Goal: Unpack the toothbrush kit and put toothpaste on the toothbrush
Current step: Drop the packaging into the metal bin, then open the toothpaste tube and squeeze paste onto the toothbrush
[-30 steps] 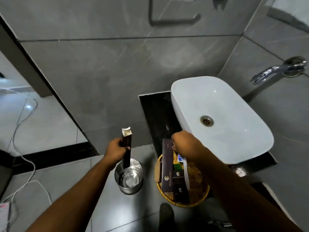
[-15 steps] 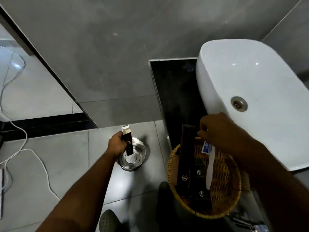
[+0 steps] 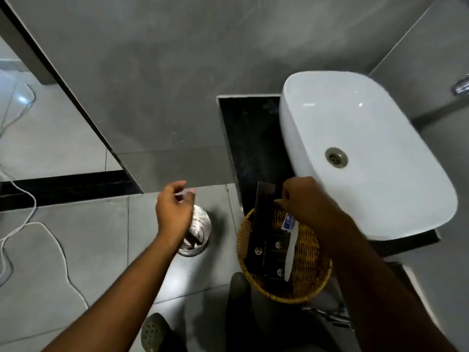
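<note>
My left hand [image 3: 175,212] hovers over a small steel bin [image 3: 200,232] on the floor, fingers apart and holding nothing. A dark kit box [image 3: 194,240] lies inside that bin. My right hand [image 3: 304,201] is over a woven basket [image 3: 312,283] and pinches the top of a white toothbrush [image 3: 290,250] together with a small blue-and-white toothpaste tube [image 3: 288,221]. The brush hangs down over the basket. Dark boxes [image 3: 266,232] stand in the basket's left side.
A white basin [image 3: 368,138] sits on a dark counter [image 3: 251,138] to the right, with a chrome tap [image 3: 462,86] at the far right edge. White cables [image 3: 33,224] trail over the grey floor tiles on the left. My shoes [image 3: 154,331] show at the bottom.
My left hand has let go of the dark box, which now lies in the steel bin. My right hand keeps the toothbrush and tube over the basket.
</note>
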A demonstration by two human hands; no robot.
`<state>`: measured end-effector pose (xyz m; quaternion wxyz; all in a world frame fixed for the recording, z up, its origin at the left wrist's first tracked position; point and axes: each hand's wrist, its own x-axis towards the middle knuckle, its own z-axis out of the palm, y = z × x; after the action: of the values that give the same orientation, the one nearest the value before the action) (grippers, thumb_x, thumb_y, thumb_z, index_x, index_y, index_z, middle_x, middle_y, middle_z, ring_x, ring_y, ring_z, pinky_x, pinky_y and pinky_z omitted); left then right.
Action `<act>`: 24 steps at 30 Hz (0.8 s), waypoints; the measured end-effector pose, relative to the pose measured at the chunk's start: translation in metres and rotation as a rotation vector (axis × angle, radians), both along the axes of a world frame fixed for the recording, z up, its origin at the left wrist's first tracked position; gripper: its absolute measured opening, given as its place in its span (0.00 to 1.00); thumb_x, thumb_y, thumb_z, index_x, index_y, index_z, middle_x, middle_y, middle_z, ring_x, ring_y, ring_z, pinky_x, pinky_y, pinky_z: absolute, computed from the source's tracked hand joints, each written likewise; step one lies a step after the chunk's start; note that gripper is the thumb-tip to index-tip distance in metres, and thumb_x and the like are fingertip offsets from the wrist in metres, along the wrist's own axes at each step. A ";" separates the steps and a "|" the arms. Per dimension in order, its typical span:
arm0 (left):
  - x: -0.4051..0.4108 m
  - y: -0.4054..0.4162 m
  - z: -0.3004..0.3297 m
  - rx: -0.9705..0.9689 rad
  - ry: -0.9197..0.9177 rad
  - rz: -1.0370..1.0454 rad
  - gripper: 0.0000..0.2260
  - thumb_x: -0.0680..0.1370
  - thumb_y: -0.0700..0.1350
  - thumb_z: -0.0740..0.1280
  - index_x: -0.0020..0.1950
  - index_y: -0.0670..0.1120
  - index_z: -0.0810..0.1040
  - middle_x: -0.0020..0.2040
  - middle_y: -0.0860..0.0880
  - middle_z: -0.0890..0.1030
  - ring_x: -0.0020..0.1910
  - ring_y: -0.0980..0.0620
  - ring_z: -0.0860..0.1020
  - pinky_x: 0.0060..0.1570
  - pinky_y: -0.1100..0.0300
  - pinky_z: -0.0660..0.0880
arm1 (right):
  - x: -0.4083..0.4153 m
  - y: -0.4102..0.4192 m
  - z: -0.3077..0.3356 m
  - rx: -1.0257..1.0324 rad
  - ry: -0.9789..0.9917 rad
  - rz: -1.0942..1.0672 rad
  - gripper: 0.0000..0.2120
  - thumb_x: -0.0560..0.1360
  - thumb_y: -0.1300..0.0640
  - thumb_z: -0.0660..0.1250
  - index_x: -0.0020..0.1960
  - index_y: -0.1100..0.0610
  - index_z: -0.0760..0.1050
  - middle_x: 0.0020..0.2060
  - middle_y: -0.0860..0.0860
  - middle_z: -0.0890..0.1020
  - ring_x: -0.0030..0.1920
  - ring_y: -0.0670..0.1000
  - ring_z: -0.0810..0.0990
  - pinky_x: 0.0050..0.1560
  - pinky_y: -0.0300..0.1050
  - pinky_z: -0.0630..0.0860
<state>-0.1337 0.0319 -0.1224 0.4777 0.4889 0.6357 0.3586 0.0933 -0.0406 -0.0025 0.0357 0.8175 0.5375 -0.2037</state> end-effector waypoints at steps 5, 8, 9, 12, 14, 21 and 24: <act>0.057 -0.077 0.109 0.047 -0.115 -0.475 0.10 0.72 0.42 0.73 0.40 0.58 0.78 0.41 0.51 0.83 0.42 0.52 0.81 0.45 0.59 0.80 | 0.002 -0.022 0.039 0.067 0.135 -0.097 0.06 0.72 0.59 0.71 0.41 0.61 0.78 0.40 0.58 0.83 0.42 0.56 0.82 0.48 0.54 0.80; 0.084 -0.107 0.128 0.087 0.075 -0.676 0.11 0.67 0.51 0.76 0.36 0.56 0.74 0.39 0.52 0.81 0.40 0.52 0.79 0.42 0.55 0.77 | 0.002 -0.039 0.050 0.217 0.154 -0.176 0.05 0.70 0.59 0.70 0.38 0.60 0.76 0.39 0.58 0.83 0.42 0.57 0.81 0.45 0.51 0.78; 0.089 -0.115 0.131 0.112 0.126 -0.701 0.12 0.65 0.53 0.77 0.35 0.53 0.74 0.38 0.52 0.81 0.39 0.52 0.78 0.40 0.55 0.74 | 0.002 -0.043 0.051 0.250 0.141 -0.201 0.05 0.71 0.59 0.70 0.38 0.59 0.76 0.39 0.58 0.83 0.43 0.58 0.81 0.44 0.50 0.78; 0.103 -0.124 0.131 0.114 0.193 -0.753 0.14 0.65 0.55 0.77 0.34 0.49 0.74 0.33 0.52 0.79 0.35 0.53 0.76 0.33 0.58 0.69 | 0.002 -0.048 0.051 0.288 0.089 -0.254 0.06 0.72 0.57 0.70 0.40 0.59 0.77 0.40 0.58 0.83 0.41 0.58 0.81 0.40 0.46 0.76; 0.110 -0.123 0.131 0.126 0.231 -0.769 0.12 0.69 0.52 0.75 0.33 0.51 0.73 0.32 0.54 0.77 0.33 0.56 0.75 0.32 0.62 0.68 | 0.003 -0.050 0.049 0.325 0.052 -0.266 0.06 0.72 0.56 0.69 0.41 0.59 0.76 0.40 0.58 0.83 0.41 0.59 0.81 0.38 0.45 0.74; 0.126 -0.120 0.107 -0.190 0.107 -0.883 0.09 0.76 0.42 0.70 0.36 0.43 0.79 0.34 0.42 0.82 0.31 0.47 0.82 0.30 0.56 0.77 | 0.023 -0.061 0.058 0.547 -0.134 -0.212 0.10 0.77 0.52 0.65 0.46 0.59 0.77 0.40 0.57 0.83 0.42 0.59 0.81 0.38 0.48 0.75; 0.132 -0.119 0.093 -0.460 -0.023 -0.826 0.03 0.78 0.40 0.67 0.48 0.40 0.76 0.41 0.43 0.85 0.27 0.50 0.82 0.19 0.63 0.70 | 0.036 -0.060 0.067 0.591 -0.108 -0.171 0.10 0.78 0.51 0.65 0.47 0.59 0.77 0.42 0.55 0.82 0.38 0.57 0.80 0.39 0.50 0.79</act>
<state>-0.0015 -0.0869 -0.0298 0.6833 0.5783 0.4457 -0.0059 0.1289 -0.1010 0.0641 -0.1920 0.8443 0.5002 0.0029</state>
